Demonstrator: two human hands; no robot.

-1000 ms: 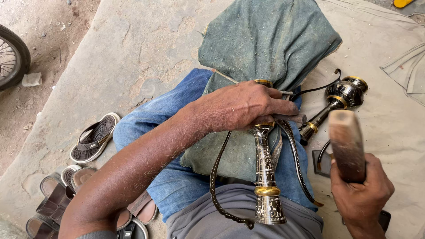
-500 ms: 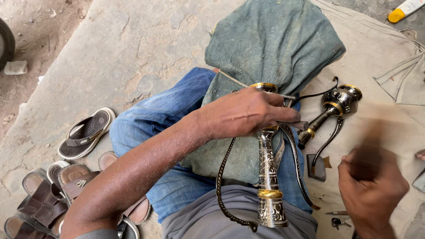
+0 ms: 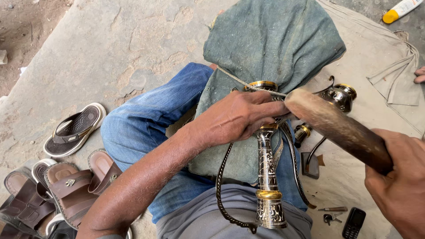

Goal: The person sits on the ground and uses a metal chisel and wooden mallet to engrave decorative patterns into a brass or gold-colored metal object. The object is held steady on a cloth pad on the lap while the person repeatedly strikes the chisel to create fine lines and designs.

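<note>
Head view, looking straight down into the lap, and everything turns on the engraved metal stem [image 3: 267, 177] standing upright between the knees, black with brass bands. The left hand [image 3: 237, 117] is clamped around the top of that stem, fingers curled tight, pinning it against the green cloth [image 3: 274, 40] draped over the leg just behind it. To the right of the stem, the right hand [image 3: 400, 177] has its fist closed round the handle of a wooden mallet [image 3: 336, 128], and the mallet's pale head sits right beside the left fingertips at the stem's top. That is the worry, as I read it: the striking end is so near those knuckles that a slightly off blow would land on fingers instead of metal. A glancing hit could also kick the stem sideways out of the grip, since only one hand and the cloth steady it. A thin cord [image 3: 248, 83] crosses just above the stem's top and could be caught. Right of the stem a brass fitting [image 3: 338, 95] lies on the ground sheet, with a small phone [image 3: 353, 222] and keys [image 3: 330, 217] lower down. Sandals [image 3: 73, 130] sit well off to the left.
</note>
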